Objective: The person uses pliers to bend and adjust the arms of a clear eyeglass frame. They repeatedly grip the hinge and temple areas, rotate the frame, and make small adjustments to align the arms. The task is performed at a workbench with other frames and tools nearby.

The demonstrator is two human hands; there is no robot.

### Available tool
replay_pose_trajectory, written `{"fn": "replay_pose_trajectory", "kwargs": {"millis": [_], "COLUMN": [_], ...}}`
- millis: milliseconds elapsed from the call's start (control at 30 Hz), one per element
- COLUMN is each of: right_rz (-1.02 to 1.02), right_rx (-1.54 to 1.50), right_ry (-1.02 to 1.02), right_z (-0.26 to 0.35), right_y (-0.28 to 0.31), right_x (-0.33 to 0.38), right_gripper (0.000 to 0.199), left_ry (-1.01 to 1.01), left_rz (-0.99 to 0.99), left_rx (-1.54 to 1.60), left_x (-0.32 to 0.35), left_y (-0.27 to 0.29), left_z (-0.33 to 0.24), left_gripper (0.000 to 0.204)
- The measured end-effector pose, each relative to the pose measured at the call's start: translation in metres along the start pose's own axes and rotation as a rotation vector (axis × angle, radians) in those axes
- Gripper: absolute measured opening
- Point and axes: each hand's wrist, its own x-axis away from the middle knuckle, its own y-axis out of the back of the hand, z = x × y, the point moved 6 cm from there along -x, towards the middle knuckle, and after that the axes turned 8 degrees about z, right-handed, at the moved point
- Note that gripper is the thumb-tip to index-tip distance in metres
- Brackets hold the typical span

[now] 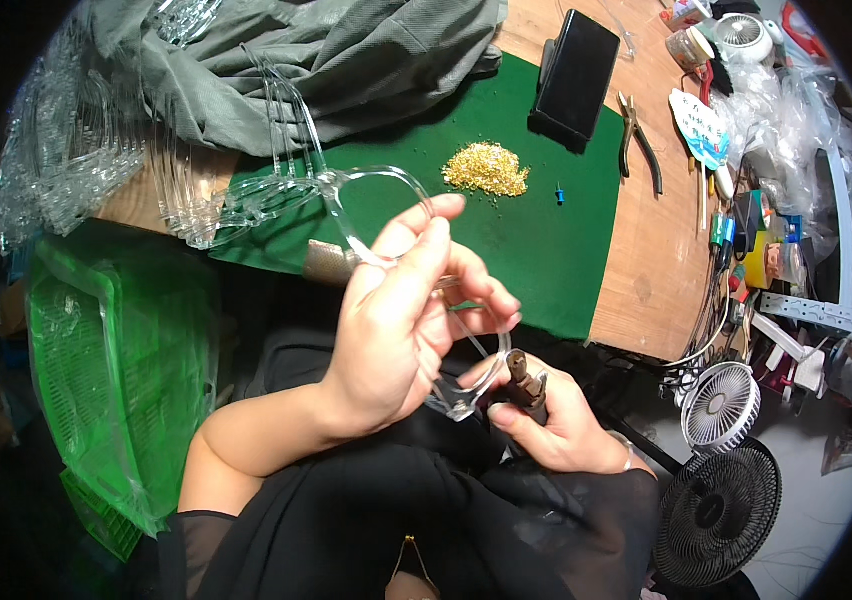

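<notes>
At the left of the frame a green basket [126, 370] is standing below a heap of clear plastic glasses frames [66, 160], and a grey cloth [246, 80] is covering part of the upper left. Toward the middle, a green mat [376, 130] is lying on the wooden surface [656, 270], and the left hand [396, 310] is pinching a clear glasses frame [371, 257], its fingers closed on the plastic, so the piece is hanging in the air at the centre, above the near edge of the mat. A small heap of gold bits [486, 170] is resting on the mat, upper centre. Just right of centre and lower, the right hand [566, 425] is curling round a dark tool [526, 390], close to the frame's lower end; whether the tool is touching it I cannot tell. The hands are working near each other, so bracing the frame's lower end firmly, keeping the tool in line and pressing lightly should be sparing the clear plastic from scratches. Farther right, pliers [636, 145] are lying beside a black phone [578, 75], and a white fan [721, 405] is standing lower right.
</notes>
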Motion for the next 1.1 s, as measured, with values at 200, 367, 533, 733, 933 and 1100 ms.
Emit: {"fn": "replay_pose_trajectory", "kwargs": {"millis": [200, 367, 533, 733, 933, 1100], "right_rz": [0.398, 0.497, 0.527, 0.512, 0.477, 0.439], "right_rx": [-0.001, 0.103, 0.238, 0.307, 0.408, 0.418], "right_ry": [-0.361, -0.380, -0.329, -0.302, -0.348, -0.305], "right_z": [-0.005, 0.009, 0.018, 0.021, 0.016, 0.012], "right_y": [-0.009, -0.007, -0.003, 0.002, 0.003, 0.000], "right_x": [0.021, 0.009, 0.003, 0.002, 0.000, 0.000], "right_gripper": [0.030, 0.032, 0.032, 0.031, 0.025, 0.022], "left_ry": [0.121, 0.163, 0.180, 0.195, 0.195, 0.233], "left_rz": [0.003, -0.044, -0.068, -0.071, -0.092, -0.059], "left_rx": [-0.318, -0.355, -0.314, -0.304, -0.297, -0.217], "left_x": [-0.003, -0.005, -0.005, -0.007, -0.010, -0.008], "left_y": [-0.004, -0.005, -0.001, 0.001, 0.004, 0.008], "left_z": [0.008, 0.013, 0.014, 0.018, 0.020, 0.026], "left_gripper": [0.038, 0.038, 0.036, 0.034, 0.036, 0.037]}}
